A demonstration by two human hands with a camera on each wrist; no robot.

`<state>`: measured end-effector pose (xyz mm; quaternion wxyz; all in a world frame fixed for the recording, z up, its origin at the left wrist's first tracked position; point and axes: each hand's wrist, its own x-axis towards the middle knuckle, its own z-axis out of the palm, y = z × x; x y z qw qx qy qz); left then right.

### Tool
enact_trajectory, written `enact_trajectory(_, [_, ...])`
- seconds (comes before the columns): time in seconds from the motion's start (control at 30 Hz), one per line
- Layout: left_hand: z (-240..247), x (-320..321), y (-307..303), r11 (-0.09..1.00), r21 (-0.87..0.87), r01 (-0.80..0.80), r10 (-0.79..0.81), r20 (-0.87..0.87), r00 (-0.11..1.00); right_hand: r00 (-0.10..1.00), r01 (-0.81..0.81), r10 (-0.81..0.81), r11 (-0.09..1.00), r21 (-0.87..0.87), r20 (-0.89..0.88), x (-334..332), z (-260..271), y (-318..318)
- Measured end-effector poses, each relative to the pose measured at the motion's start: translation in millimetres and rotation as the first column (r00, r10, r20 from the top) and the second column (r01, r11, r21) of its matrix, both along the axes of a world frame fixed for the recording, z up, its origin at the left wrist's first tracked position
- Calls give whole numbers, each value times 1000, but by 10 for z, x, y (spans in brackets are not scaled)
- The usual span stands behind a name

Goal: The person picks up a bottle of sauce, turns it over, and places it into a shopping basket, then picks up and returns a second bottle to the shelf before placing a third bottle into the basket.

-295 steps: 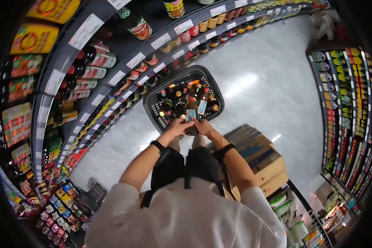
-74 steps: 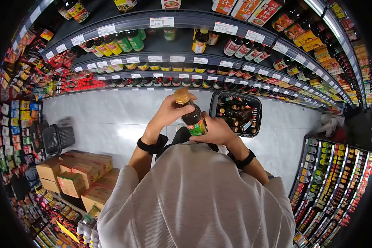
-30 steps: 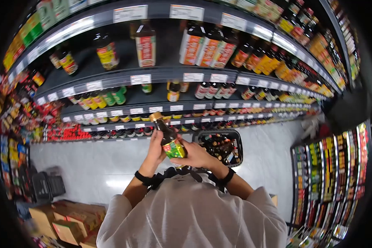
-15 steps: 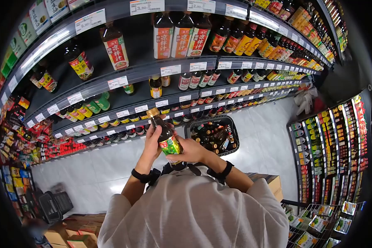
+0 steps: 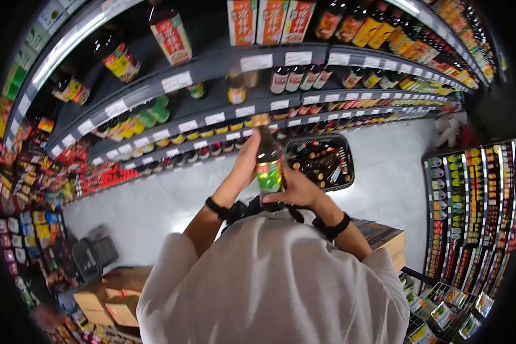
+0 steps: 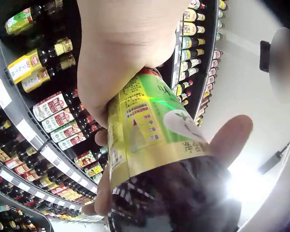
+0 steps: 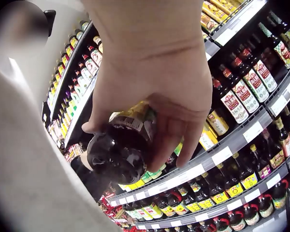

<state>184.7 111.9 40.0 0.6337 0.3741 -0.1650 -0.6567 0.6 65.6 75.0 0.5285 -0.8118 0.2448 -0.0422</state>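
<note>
A dark sauce bottle (image 5: 269, 178) with a gold cap and a green and yellow label is held in front of the chest, cap end away from the body. The left hand (image 5: 246, 160) grips its upper part from the left. Around the lower part, near the base, curls the right hand (image 5: 301, 189). The left wrist view shows the label (image 6: 154, 121) close up, with a finger on either side. In the right wrist view, the dark base (image 7: 118, 157) of the bottle faces the camera below the palm, between thumb and fingers.
A black basket (image 5: 350, 182) full of bottles stands on the floor beyond the right hand. Ahead, a curving shelf (image 5: 206, 64) bears sauce bottles and price tags. Cartons (image 5: 393, 243) lie at the right, others (image 5: 97, 304) at the lower left, near stacked baskets (image 5: 92, 255).
Earliest, both hands held a bottle with a pale blue label over the basket; later they hold the green-labelled one. Since half a second ago, this bottle has turned more straight ahead and the view has shifted.
</note>
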Motion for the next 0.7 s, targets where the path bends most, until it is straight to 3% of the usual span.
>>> enact_trajectory(0.07, [85, -92, -62, 1000, -5, 5, -5, -11, 1000, 996, -15, 17, 999, 28, -83, -82, -6, -32])
enact_trajectory(0.17, [111, -208, -113, 999, -12, 39, -39, -12, 999, 1000, -12, 13, 994, 110, -14, -227, -23, -81])
enact_trajectory(0.33, [141, -460, -129, 997, 67, -32, 31, 4, 999, 994, -97, 105, 973, 211, -28, -429, -51, -222])
enact_trajectory(0.43, [94, -637, -124, 993, 90, -77, 80, -32, 996, 987, -155, 142, 956, 251, 68, -589, -149, -271])
enact_trajectory(0.6, [-116, -1029, -124, 977, 50, -208, 206, 49, 977, 982, -187, 171, 945, 268, 83, -937, -548, -412])
enact_trajectory(0.7, [-161, -1213, -93, 983, 66, -173, 161, 161, 974, 975, -211, 182, 937, 280, 125, -1150, -550, -372])
